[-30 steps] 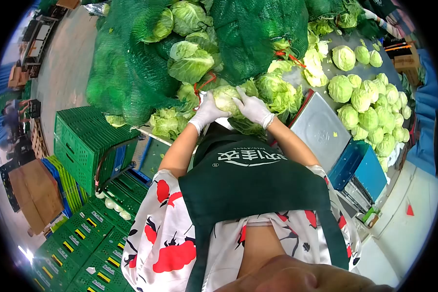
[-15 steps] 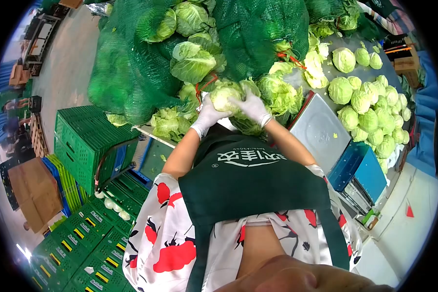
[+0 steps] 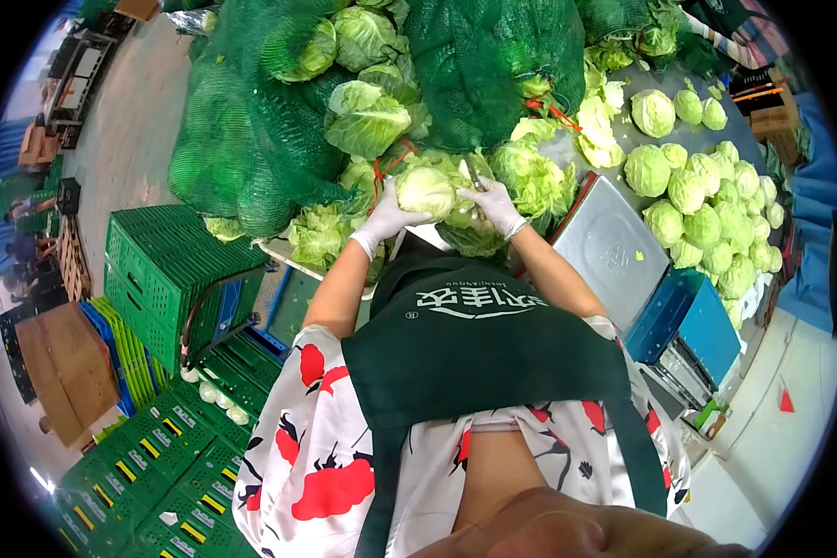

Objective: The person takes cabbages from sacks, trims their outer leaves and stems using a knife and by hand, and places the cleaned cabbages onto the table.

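A pale green cabbage (image 3: 425, 193) is held in my gloved left hand (image 3: 390, 219), whose fingers curl around its left side and underside. My right hand (image 3: 495, 206), also in a white glove, is just right of the cabbage and closed on a knife (image 3: 472, 173), its narrow dark blade pointing away from me. Most of the knife's handle is hidden in the fingers. Loose outer cabbage leaves (image 3: 470, 239) lie under and between my hands. More leaves (image 3: 535, 181) are heaped beyond my right hand.
Green mesh sacks of cabbages (image 3: 242, 139) fill the far side. Trimmed cabbages (image 3: 707, 223) are piled at the right, behind a grey scale platform (image 3: 614, 246) and a blue bin (image 3: 684, 325). Green crates (image 3: 163, 288) stand at the left. Another person's sleeve (image 3: 758, 37) shows top right.
My right hand has come off the cabbage and moved slightly right, with the knife now visible in it. The cabbage, in my left hand, has shifted a little left and turned.
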A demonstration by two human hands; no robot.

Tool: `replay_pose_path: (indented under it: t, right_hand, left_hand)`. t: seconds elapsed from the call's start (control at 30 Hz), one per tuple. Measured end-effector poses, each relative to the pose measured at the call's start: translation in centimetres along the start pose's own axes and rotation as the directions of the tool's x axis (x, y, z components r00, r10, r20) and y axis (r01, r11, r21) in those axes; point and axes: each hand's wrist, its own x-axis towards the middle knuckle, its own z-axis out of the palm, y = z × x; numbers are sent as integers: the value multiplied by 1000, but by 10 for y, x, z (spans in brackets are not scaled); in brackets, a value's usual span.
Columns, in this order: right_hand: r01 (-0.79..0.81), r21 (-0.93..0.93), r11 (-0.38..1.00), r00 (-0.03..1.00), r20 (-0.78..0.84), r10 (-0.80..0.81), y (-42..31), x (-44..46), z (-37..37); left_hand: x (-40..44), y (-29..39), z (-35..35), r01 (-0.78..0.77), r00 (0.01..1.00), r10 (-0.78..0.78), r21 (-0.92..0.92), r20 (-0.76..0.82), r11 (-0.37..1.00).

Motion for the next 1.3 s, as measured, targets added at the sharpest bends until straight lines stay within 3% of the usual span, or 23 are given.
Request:
replay_pose_path:
  t: [0.03, 0.13, 0.17, 0.2, 0.23, 0.27, 0.33, 0.37, 0.4, 0.43, 0.47, 0.5, 0.53, 0.63, 0.67, 0.77, 0.83, 0.9, 1.0, 1.1, 1.13, 1.3]
  right_hand:
    - [-19, 33, 999, 1000, -1, 19, 4, 2, 0]
    - [107, -102, 989, 994, -13, -109, 3, -17, 13]
    - [151, -144, 978, 988, -7, -153, -3, -25, 19]
    - [131, -203, 970, 991, 22, -129, -4, -31, 23]
    - [125, -184, 975, 992, 41, -120, -1, -34, 29]
    - [118, -167, 979, 992, 63, -109, 2, -37, 35]
    - [167, -159, 973, 983, 99, -152, 6, -41, 41]
    - [244, -294, 924, 969, 44, -242, 7, -38, 39]
    - [305, -427, 851, 941, 0, -337, 10, -32, 31]
    - [346, -555, 756, 901, -30, -434, 3, -31, 25]
    - [173, -689, 703, 909, -163, -384, -5, -30, 16]
    - [111, -799, 591, 840, -243, -485, 5, -15, 0]
    - [68, -861, 504, 831, -231, -506, 3, -12, -21]
    - [-4, -954, 301, 801, -183, -569, -21, -39, -34]
    - [-16, -970, 244, 788, -163, -594, -33, -51, -31]
    - [-2, -963, 269, 838, -149, -526, -45, -71, -23]
    - [21, -906, 423, 907, -161, -389, -51, -79, -14]
    - [170, -836, 521, 883, -105, -457, -36, -68, -7]
    - [170, -798, 578, 936, -54, -349, -32, -50, 3]
    - [209, -825, 524, 929, 0, -370, -21, -24, -3]
    - [264, -795, 547, 899, -2, -438, -13, -16, -7]
    - [181, -855, 486, 920, -28, -391, -15, -15, -13]
  left_hand:
    - [-7, -1, -3, -3, 1000, 5, -71, 27, 997]
    - [-33, 0, -1, -134, 983, 165, 292, -86, 947]
    - [-43, 3, 2, 50, 994, -43, 71, -98, 996]
    - [-57, 18, 7, 240, 966, -252, -151, -65, 959]
    - [-66, 26, 12, 416, 897, -441, -357, 11, 836]
    - [-69, 19, 19, 407, 877, -480, -498, -22, 766]
    - [-61, 5, 27, 346, 879, -470, -580, -73, 738]
    - [-55, -2, 26, 310, 880, -464, -617, -101, 723]
    - [-46, -9, 24, 269, 920, -384, -583, -81, 767]
    - [-40, -19, 27, 202, 924, -288, -320, -252, 926]
    - [-33, -29, 34, 149, 913, -143, -15, -382, 989]
    - [-26, -33, 40, 113, 889, 38, 298, -456, 948]
    - [-32, 1, 44, 27, 905, 176, 465, -386, 885]
    - [-30, 44, 58, -28, 941, 253, 697, -223, 717]
    - [-25, 49, 61, -52, 952, 254, 733, -168, 678]
    - [-14, 60, 68, 4, 973, 169, 748, -155, 664]
    - [-9, 57, 68, 21, 984, 126, 771, -130, 636]
    - [-7, 49, 67, -4, 982, 148, 770, -118, 639]
    - [-2, 41, 69, -6, 982, 153, 783, -114, 622]
    - [-1, 33, 64, -51, 976, 196, 784, -90, 619]
    - [-2, 38, 62, -43, 982, 168, 773, -83, 632]
    - [-3, 57, 64, 62, 996, 6, 750, -88, 659]
